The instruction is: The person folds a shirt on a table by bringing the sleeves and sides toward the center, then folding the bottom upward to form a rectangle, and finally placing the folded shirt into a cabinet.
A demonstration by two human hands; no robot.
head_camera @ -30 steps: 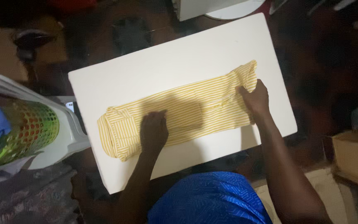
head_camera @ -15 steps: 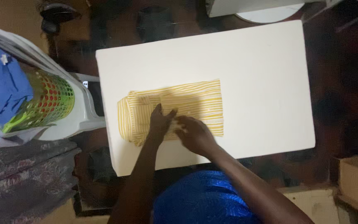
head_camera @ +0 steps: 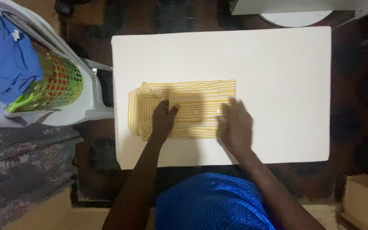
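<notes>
Shirt point(head_camera: 192, 100) folded, under both hands; right hand point(head_camera: 235, 125) apparently flat.

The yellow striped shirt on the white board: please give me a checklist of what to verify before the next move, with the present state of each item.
1. Yellow striped shirt lies wholly on the white board: ok, no part hangs over an edge.
2. Left hand rests flat on the collar end: ok.
3. Right hand rests flat on the folded right edge: ok.
4. Far edge of the fold is straight: ok, it runs nearly level.
5. Near edge and layers under the hands are even: cannot tell, the hands cover them.
6. Bare board remains to the right of the shirt: ok.
</notes>
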